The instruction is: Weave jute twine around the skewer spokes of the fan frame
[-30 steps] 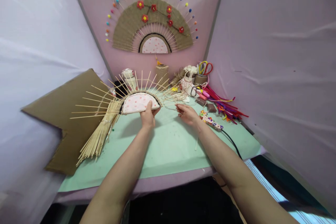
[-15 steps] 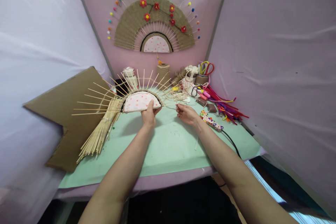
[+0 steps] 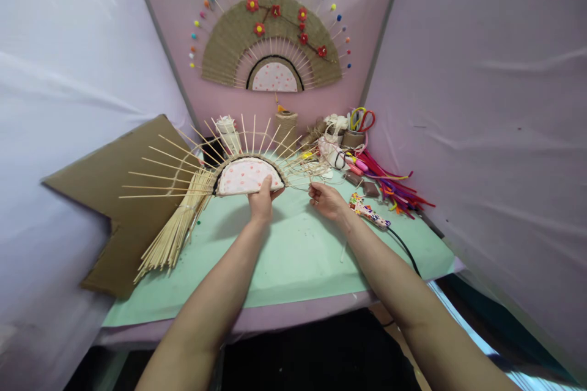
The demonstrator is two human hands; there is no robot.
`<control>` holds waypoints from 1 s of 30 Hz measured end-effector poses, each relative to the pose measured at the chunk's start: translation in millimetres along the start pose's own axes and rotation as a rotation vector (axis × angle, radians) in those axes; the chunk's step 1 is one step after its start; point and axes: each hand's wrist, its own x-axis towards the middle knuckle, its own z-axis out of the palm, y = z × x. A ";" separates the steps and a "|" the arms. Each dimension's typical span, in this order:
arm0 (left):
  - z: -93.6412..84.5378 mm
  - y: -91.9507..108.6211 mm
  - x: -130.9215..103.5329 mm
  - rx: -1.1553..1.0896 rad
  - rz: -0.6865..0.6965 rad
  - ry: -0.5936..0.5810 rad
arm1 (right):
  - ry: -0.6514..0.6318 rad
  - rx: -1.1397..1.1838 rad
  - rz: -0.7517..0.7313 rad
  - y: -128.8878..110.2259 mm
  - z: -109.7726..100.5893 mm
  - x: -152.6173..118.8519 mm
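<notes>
My left hand (image 3: 261, 200) grips the lower right edge of a half-round fan frame (image 3: 250, 176), thumb on its white face with pink spots. Thin wooden sticks fan out from its curved top, and twine (image 3: 177, 177) weaves between those on the left. To the right of the frame, my right hand (image 3: 324, 200) has its fingers pinched together on a thin strand of twine (image 3: 300, 187) beside the frame's right-hand sticks. Loose loops of twine lie behind that hand.
A bundle of sticks (image 3: 177, 226) and brown cardboard (image 3: 132, 214) lie left. Rightward are a patterned glue gun (image 3: 369, 212) with a black cord, pipe cleaners (image 3: 394, 183) and scissors (image 3: 367, 119). A twine spool (image 3: 287, 128) stands behind; a finished fan (image 3: 220, 49) hangs on the back wall.
The fan frame has turned slightly in my left hand, its left sticks shifting a little outward. My right hand stays pinched in nearly the same place.
</notes>
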 end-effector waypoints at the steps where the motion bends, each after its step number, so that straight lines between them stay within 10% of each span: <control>1: -0.4 -0.8 -0.2 0.006 0.011 -0.005 | 0.014 0.000 -0.012 0.9 0.5 0.2; 30: 3.0 4.2 -17.9 0.110 0.094 -0.056 | 0.098 -0.018 -0.012 3.9 4.9 -1.9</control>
